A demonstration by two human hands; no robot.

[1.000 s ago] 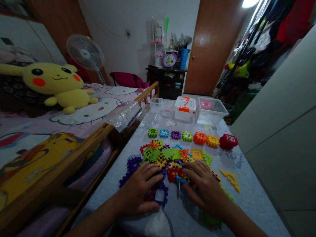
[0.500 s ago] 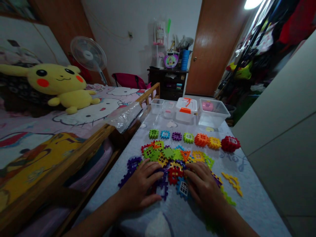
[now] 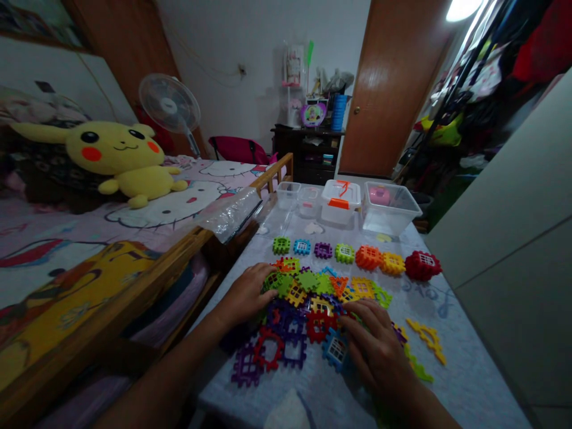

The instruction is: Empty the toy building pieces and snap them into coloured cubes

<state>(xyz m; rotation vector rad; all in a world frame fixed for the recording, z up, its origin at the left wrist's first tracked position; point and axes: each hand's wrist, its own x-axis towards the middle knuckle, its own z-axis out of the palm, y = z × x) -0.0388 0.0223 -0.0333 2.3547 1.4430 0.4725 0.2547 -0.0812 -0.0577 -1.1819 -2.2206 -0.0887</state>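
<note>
1. Left hand [image 3: 250, 292] is now farther forward than in the earlier frame, so more purple and red pieces show near the person; the right hand [image 3: 375, 339] stays almost in its place.
2. Both hands have bent, relaxed fingers. The left touches the green pieces [image 3: 308, 280] at the pile's left edge; the right lies over its right side. I cannot tell whether either one grips something.
3. As I judge, the step in hand is searching through the pile. Taking one piece calls for pinching its toothed edge gently, without dragging its neighbours.
4. These plastic pieces lie flat and overlapping on the surface [image 3: 465, 381]. Just beside the right hand is a blue piece [image 3: 335, 350] with a white window; a red ring piece [image 3: 269, 348] overlaps a purple piece [image 3: 243, 366].
5. Behind them stands a row of single-colour blocks [image 3: 369, 257].
</note>
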